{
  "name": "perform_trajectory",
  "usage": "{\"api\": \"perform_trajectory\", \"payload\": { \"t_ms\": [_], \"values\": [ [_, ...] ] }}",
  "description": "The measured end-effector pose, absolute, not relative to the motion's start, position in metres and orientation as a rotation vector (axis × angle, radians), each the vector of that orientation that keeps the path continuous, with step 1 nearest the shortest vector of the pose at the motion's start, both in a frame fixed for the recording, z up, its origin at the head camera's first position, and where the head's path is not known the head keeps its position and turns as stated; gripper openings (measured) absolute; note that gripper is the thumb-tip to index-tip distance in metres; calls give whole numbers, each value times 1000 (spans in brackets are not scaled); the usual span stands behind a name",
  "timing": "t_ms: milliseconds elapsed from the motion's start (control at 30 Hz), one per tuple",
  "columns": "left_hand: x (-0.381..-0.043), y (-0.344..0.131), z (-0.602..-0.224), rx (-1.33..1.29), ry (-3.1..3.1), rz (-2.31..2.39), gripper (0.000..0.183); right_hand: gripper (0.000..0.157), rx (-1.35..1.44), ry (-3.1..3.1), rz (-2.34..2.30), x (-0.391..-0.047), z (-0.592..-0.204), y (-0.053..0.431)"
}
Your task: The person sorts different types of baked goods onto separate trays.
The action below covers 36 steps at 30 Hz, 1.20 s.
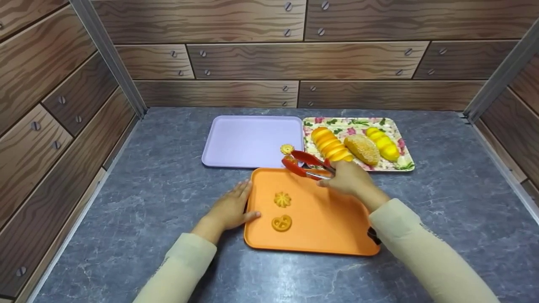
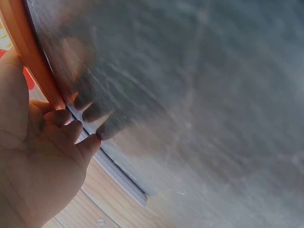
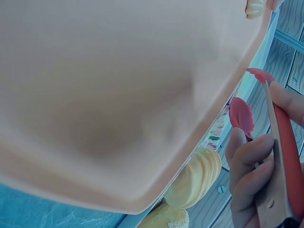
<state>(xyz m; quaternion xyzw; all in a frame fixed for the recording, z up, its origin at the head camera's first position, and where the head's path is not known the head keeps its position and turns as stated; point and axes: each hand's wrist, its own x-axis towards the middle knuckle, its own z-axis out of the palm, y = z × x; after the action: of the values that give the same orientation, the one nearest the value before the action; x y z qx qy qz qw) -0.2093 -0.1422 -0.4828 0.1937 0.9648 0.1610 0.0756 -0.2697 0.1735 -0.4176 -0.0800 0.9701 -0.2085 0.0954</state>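
Note:
My right hand (image 1: 351, 179) grips the tongs (image 1: 309, 158), red-tipped with metal arms. Their tips reach over the near right corner of the lilac tray (image 1: 248, 139), around a small brown cookie (image 1: 290, 159); whether they pinch it is hard to tell. Just behind it lies a round scalloped cookie (image 1: 287, 148). My left hand (image 1: 229, 210) rests at the left edge of the orange tray (image 1: 324, 223), thumb over the rim and fingers along the outer side. On that tray lie a flower-shaped cookie (image 1: 282, 199) and a pretzel-shaped cookie (image 1: 281, 223).
A floral tray (image 1: 404, 166) at the back right holds a ridged orange-yellow bread (image 1: 330, 143), a seeded bun (image 1: 362, 149) and a yellow bread (image 1: 383, 144). Wood-patterned walls (image 1: 244, 61) enclose the grey marbled table (image 1: 160, 168) at the back and sides.

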Motion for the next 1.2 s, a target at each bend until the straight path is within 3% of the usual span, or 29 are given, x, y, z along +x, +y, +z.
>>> {"api": "perform_trajectory", "payload": {
  "t_ms": [267,633,1200],
  "values": [
    [-209,-143,-484,602,2900,481,88,56,-292,2958,-717,-268,-418,176],
    [-209,-143,-484,599,2894,470,87,95,-382,3034,-812,-266,-420,179],
    [-211,-142,-484,599,2893,474,86,101,-480,2969,-831,-257,-430,187]
  ]
}}
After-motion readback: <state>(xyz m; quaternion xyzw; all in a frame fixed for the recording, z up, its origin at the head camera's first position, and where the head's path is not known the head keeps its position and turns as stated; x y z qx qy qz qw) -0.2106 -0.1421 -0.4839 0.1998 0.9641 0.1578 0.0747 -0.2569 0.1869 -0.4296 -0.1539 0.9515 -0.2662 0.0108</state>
